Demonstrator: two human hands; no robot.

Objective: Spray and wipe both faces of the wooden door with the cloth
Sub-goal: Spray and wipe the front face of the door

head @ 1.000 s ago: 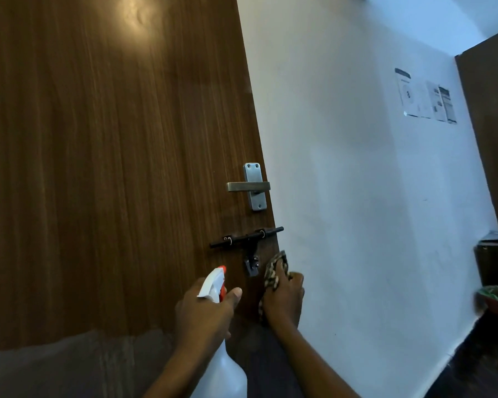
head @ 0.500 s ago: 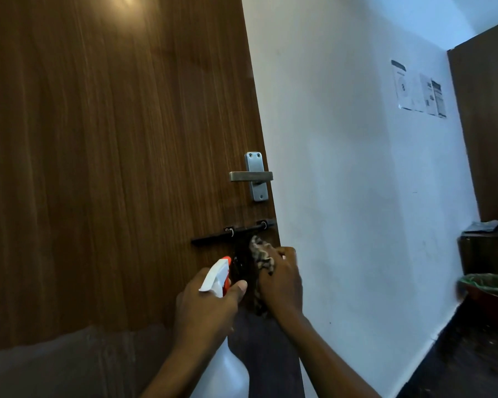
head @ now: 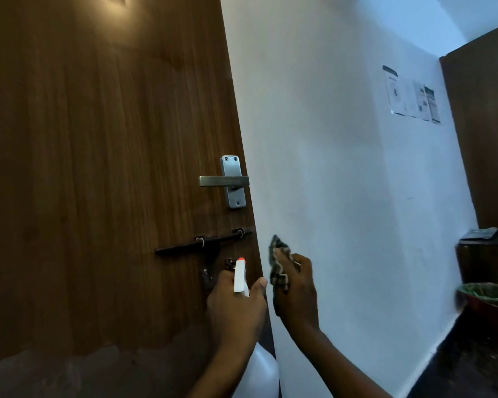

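Two hands: left hand [head: 236, 310] grips white orange-tipped spray bottle [head: 240, 278]; right hand [head: 298, 294] clutches patterned cloth [head: 277, 264]. Advice: mist brown wooden door [head: 98, 168] lightly, wipe along grain.

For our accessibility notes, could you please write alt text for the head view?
A person's left hand grips a white spray bottle pointed at a wooden door, while the right hand holds a patterned cloth beside the door's edge, before a white wall. A metal lever handle and black sliding bolt sit above the hands.
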